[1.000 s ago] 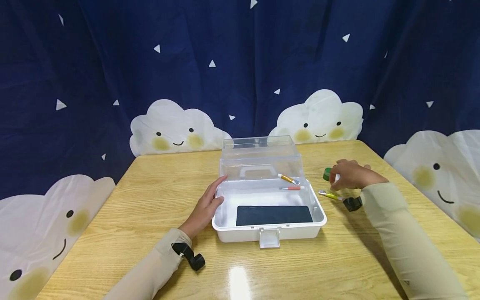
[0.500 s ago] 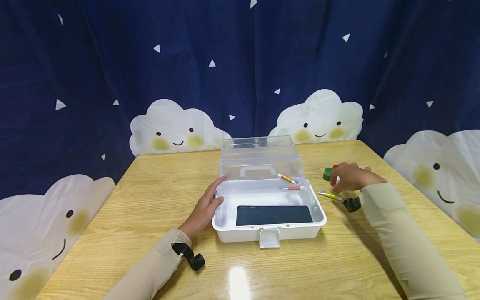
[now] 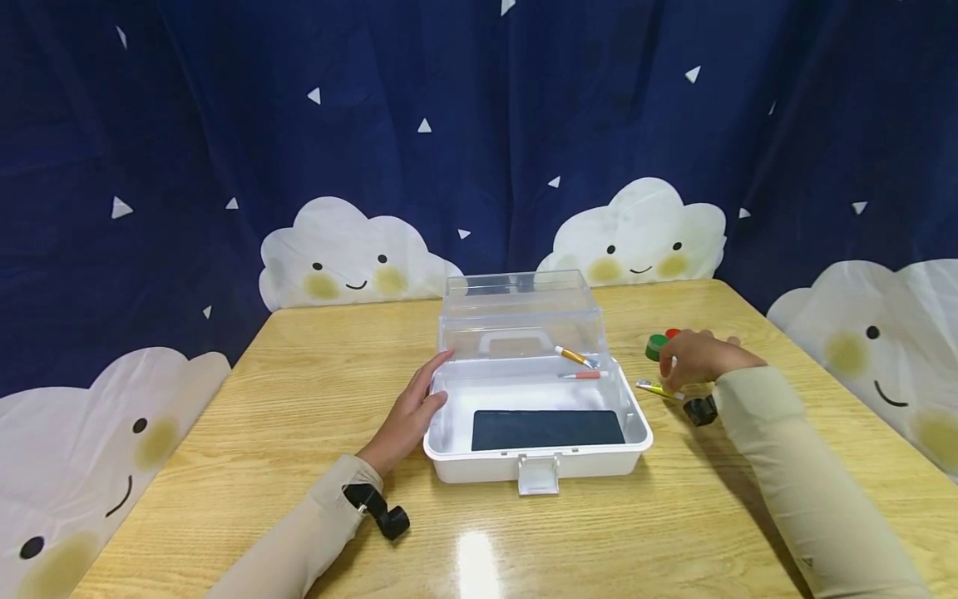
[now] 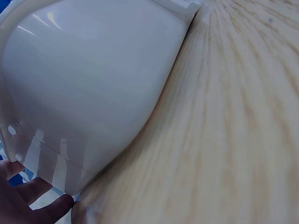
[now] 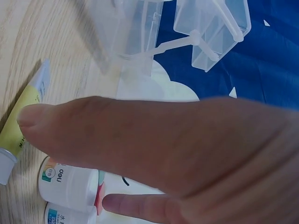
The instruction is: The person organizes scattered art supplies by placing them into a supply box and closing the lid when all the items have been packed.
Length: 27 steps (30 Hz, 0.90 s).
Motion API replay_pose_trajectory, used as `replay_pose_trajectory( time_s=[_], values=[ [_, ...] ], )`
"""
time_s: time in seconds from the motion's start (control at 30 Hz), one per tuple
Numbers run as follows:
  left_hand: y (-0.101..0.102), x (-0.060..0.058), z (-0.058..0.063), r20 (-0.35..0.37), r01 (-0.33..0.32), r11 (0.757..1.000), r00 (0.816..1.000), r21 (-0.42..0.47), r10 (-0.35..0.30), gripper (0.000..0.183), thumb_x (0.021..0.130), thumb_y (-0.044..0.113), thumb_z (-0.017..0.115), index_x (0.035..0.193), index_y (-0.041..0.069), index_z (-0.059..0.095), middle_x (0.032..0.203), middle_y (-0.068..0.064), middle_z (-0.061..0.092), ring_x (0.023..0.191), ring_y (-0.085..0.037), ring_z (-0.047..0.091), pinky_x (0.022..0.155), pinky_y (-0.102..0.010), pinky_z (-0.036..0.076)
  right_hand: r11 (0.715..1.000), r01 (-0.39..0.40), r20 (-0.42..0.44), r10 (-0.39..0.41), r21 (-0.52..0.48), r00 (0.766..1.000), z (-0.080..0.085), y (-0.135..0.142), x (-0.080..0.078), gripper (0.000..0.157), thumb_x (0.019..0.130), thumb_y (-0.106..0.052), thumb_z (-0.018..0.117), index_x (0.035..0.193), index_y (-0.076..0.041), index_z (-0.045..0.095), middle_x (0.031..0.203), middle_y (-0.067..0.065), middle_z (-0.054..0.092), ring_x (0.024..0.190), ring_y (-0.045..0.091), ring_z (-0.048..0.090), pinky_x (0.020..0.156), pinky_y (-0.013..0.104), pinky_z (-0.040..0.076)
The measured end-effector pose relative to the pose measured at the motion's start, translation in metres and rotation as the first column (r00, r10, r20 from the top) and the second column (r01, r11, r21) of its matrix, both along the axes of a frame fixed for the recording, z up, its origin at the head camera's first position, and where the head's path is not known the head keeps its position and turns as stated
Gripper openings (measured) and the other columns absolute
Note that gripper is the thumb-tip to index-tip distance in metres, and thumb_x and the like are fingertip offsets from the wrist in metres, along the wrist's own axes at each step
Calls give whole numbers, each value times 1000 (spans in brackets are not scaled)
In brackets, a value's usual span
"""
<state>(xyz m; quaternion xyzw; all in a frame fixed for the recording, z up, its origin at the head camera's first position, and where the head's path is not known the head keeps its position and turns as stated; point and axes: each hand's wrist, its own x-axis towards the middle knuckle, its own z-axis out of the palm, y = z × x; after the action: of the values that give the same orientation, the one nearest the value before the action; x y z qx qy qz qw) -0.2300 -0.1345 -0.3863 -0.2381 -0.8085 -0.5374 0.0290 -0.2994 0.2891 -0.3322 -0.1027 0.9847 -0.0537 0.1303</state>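
Note:
A white storage box (image 3: 486, 383) with its clear lid (image 3: 516, 308) tilted back stands at mid-table. My left hand (image 3: 404, 424) grips the box's left end, thumb over the rim; in the left wrist view its fingers (image 4: 56, 210) reach the back corner. My right hand (image 3: 699, 358) is low over the table right of the box, holding nothing that shows. Its thumb (image 5: 84, 130) overlaps a yellow paint tube (image 5: 23, 112) with a white cap. Another finger points at a white paint jar (image 5: 70, 184). In the head view a green-lidded jar (image 3: 657, 347) sits just beyond the fingers.
An orange tube (image 3: 576, 358) and a coral tube (image 3: 584, 375) lie at the box's back right. On the box floor is a dark rectangular panel (image 3: 546, 430). A red lid (image 3: 673, 333) shows behind the green one. The latch (image 3: 538, 475) hangs down in front.
My right hand has shifted slightly left and down, from the jars toward the yellow paint tube, and the red lid has come into view. The left hand and the box have stayed put.

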Motion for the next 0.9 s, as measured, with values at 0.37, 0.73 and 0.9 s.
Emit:
replay_pose_trajectory(
  time_s=[0.37, 0.73, 0.9],
  values=[
    [0, 1, 1, -19, 12, 1000, 1000, 4, -12, 53, 93, 6, 38, 143, 18, 24, 146, -2, 23, 134, -23, 20, 105, -49, 20, 1000, 2, 32, -2, 12, 999, -2, -2, -2, 24, 69, -35, 74, 85, -19, 66, 100, 10, 59, 89, 35, 47, 75, 69, 21],
    [-3, -10, -14, -34, 2, 1000, 999, 1, -2, 54, 94, 10, 39, 142, 29, 24, 145, 9, 23, 133, -14, 20, 106, -45, 20, 998, -10, 23, 9, 59, 1000, -4, -6, -1, 19, 68, -33, 74, 82, -21, 67, 91, 5, 59, 85, 33, 47, 69, 59, 25],
    [1, 2, 3, -17, -1, 1000, 1000, -7, 1, 53, 93, 5, 38, 142, 21, 25, 145, 2, 24, 133, -17, 21, 106, -44, 20, 997, -18, 8, 17, 73, 1000, -6, -6, -2, 21, 66, -34, 75, 80, -21, 67, 88, 2, 59, 82, 32, 45, 67, 58, 25]
  ],
)
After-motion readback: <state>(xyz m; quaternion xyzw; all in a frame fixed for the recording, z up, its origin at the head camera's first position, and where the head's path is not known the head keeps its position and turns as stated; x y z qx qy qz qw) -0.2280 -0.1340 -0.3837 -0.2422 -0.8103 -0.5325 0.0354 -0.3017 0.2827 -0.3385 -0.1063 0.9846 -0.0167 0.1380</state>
